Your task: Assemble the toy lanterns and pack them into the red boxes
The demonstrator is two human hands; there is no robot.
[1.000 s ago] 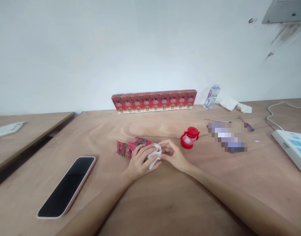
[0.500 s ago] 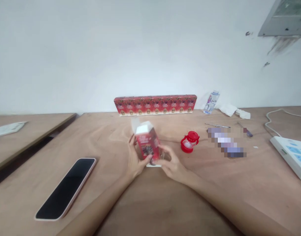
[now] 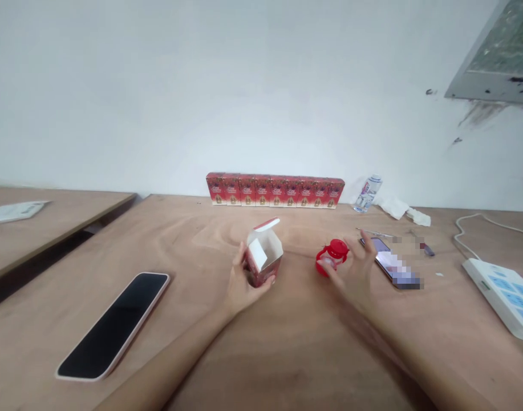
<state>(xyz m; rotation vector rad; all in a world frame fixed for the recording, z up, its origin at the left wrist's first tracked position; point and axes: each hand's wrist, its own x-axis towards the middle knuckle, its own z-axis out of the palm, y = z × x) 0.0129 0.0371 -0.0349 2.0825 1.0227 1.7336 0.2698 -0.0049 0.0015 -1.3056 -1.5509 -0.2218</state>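
Observation:
My left hand (image 3: 243, 286) is wrapped round a small red cardboard box (image 3: 265, 275) whose flaps stand up. The box tilts so that its white, hollow inside shows. To its right, a small red lantern (image 3: 338, 249) with a clear middle sits upright on the table. My right hand (image 3: 356, 274) is at the lantern's right side, thumb and fingers spread apart. The thumb overlaps the lantern's lower front; whether it touches, I cannot tell.
Several red boxes (image 3: 277, 191) stand in a row by the wall, with a clear bottle (image 3: 368, 194) and white tissues (image 3: 396, 207) beside them. A black-screened phone (image 3: 113, 325) lies left, another phone (image 3: 392, 265) right. A white power strip (image 3: 503, 291) with a cord is far right.
My right hand has left the box and moved right to the lantern, fingers opening. My left hand has tipped the box so its open top faces me. The view has shifted slightly.

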